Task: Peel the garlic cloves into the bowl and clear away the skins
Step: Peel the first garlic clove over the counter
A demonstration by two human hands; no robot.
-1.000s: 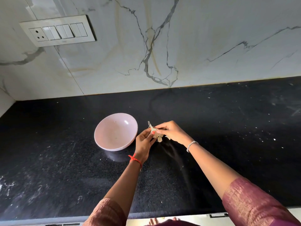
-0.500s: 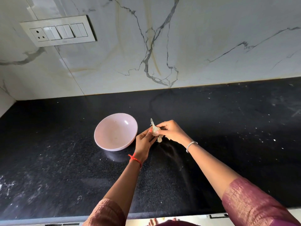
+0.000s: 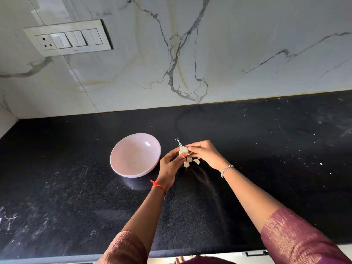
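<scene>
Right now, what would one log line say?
peeling | left hand and right hand grip garlic | bowl looks empty | pieces on counter

There was one bowl. One garlic was counted, a whole head with a single tuft of roots. Hands numbered two, a left hand and a right hand. Three loose pale pieces lay on the one counter, the second and the third close by the first; whether they were cloves or skins could not be told. Sleeves came to two, a left sleeve and a right sleeve. There was one red thread and one bracelet. The wall carried one switch plate, with one socket and three switch blocks.
</scene>
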